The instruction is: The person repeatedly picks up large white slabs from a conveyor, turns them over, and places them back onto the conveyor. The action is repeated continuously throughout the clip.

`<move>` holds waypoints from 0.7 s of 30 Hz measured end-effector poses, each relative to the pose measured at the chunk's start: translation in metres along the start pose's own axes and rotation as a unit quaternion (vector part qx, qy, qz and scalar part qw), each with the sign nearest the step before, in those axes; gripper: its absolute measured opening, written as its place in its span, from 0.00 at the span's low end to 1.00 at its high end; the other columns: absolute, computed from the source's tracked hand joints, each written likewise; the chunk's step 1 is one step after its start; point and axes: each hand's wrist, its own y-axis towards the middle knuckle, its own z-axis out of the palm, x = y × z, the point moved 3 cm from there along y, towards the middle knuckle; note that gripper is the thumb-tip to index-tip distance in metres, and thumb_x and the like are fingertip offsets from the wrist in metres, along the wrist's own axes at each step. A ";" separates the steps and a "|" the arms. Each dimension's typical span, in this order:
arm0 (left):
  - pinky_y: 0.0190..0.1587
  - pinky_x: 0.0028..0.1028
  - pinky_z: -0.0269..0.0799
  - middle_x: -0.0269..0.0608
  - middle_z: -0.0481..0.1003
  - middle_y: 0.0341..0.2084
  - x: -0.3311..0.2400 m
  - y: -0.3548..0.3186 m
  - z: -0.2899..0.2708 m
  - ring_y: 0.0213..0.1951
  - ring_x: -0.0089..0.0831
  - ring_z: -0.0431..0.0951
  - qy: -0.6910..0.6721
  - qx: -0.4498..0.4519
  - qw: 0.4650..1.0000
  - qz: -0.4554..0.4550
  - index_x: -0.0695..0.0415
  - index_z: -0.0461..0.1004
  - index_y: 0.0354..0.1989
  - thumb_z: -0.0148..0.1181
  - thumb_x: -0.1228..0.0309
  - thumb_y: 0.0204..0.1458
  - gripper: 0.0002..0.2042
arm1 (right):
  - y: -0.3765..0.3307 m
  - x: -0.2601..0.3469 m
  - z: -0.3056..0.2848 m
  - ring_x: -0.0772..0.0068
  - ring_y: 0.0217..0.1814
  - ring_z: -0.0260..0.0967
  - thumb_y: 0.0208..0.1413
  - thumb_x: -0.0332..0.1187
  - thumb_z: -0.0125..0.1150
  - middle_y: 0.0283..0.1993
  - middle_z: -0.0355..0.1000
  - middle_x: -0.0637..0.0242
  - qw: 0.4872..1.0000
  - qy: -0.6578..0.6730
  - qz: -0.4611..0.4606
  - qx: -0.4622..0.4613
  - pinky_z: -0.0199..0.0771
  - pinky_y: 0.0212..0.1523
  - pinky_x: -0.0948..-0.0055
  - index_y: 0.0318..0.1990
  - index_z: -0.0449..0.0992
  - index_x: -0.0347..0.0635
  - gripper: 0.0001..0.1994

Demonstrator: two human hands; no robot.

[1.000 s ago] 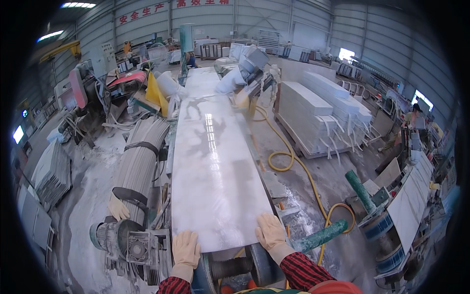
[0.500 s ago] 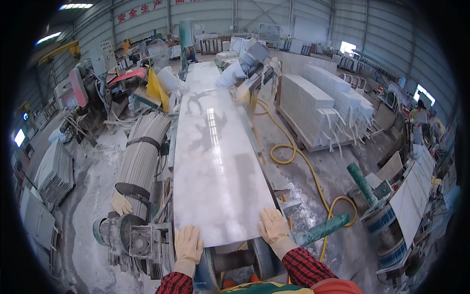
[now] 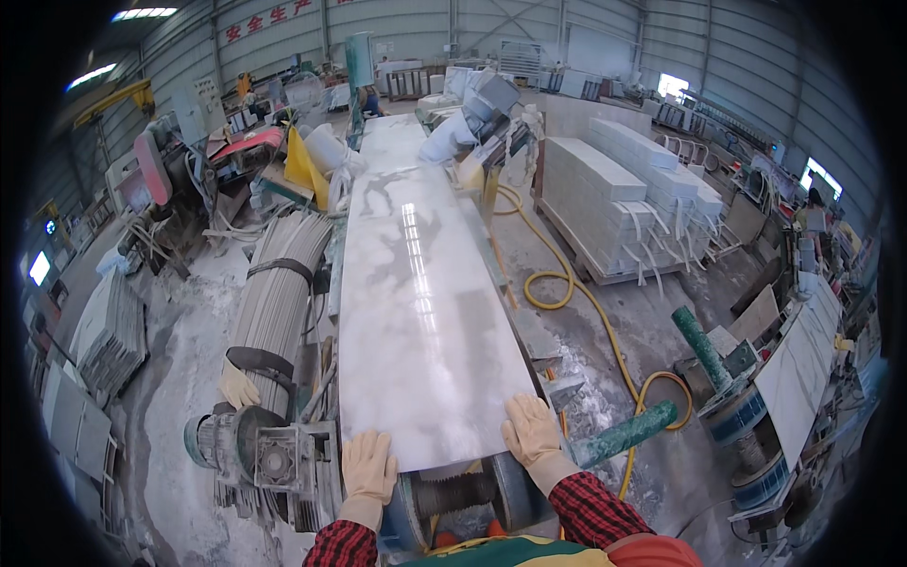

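A long, polished white stone slab (image 3: 416, 331) with grey veining stretches away from me on a machine bed. My left hand (image 3: 369, 468), in a cream work glove, rests on its near left corner with the fingers stretched forward. On the near right corner lies my right hand (image 3: 533, 433), gloved alike, fingers extended along the edge. Neither hand is wrapped around anything. Under the slab's near end is a roller (image 3: 453, 491) with a dark ribbed core between blue wheels. Whatever my thumbs do below the edge is hidden.
To the left sit a motor with gearbox (image 3: 231, 444), a loose glove (image 3: 238, 386) and a strapped bundle of strips (image 3: 274, 302). A yellow hose (image 3: 605, 331) and a green post (image 3: 628, 433) are at right. Stacked stone blocks (image 3: 614, 189) stand beyond. An angled machine head (image 3: 472, 123) overhangs the slab.
The view has shifted very slightly. Both hands stay at the slab's near corners, and the slab shows no clear movement.
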 end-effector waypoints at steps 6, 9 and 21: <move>0.66 0.52 0.61 0.50 0.73 0.58 -0.001 -0.002 -0.003 0.60 0.54 0.70 -0.016 -0.005 1.000 0.000 0.55 0.75 0.61 0.63 0.62 0.58 0.23 | -0.003 0.002 -0.002 0.40 0.60 0.70 0.60 0.37 0.63 0.58 0.73 0.48 1.000 -0.004 -0.004 -0.001 0.68 0.64 0.45 0.58 0.76 0.39 0.20; 0.65 0.51 0.62 0.50 0.73 0.57 -0.002 -0.003 -0.006 0.59 0.53 0.71 -0.018 -0.013 1.000 0.007 0.55 0.75 0.60 0.62 0.62 0.58 0.22 | -0.003 0.005 -0.006 0.40 0.61 0.70 0.60 0.37 0.63 0.58 0.73 0.48 1.000 0.001 -0.004 0.002 0.68 0.65 0.45 0.58 0.76 0.38 0.20; 0.64 0.51 0.64 0.49 0.74 0.54 -0.002 -0.012 0.000 0.57 0.52 0.72 -0.009 -0.029 1.000 -0.005 0.53 0.75 0.57 0.60 0.68 0.58 0.18 | -0.007 0.009 -0.011 0.38 0.61 0.70 0.60 0.36 0.63 0.58 0.74 0.46 0.999 0.012 0.012 0.035 0.68 0.65 0.44 0.57 0.76 0.37 0.20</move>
